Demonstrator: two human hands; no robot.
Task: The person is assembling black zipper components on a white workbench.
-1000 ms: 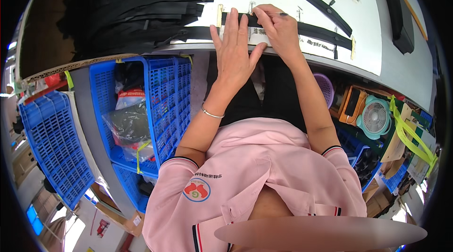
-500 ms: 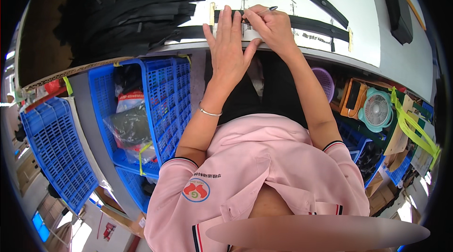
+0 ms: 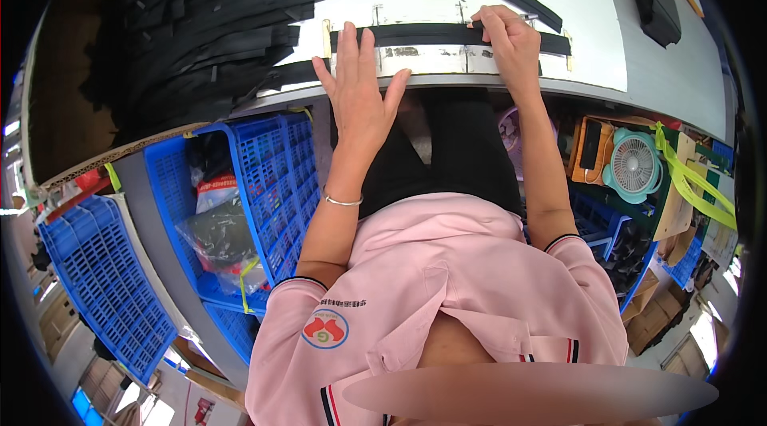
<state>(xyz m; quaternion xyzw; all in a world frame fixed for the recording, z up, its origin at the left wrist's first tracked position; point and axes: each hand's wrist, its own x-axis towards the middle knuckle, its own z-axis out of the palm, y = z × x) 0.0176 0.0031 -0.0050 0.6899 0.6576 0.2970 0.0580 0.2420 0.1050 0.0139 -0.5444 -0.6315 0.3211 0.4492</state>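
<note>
Hands have spread apart along black strip [image 3: 431,35]: left hand [image 3: 361,95] flat, fingers splayed; right hand [image 3: 511,43] pinching it. Strip looks light, limp; grip ends.

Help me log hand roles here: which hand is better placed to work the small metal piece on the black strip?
Right. The right hand already has its fingers pinched at the small metal piece on the long black strip. The left hand lies flat with spread fingers, farther left along the strip, seemingly just holding it down.
</note>
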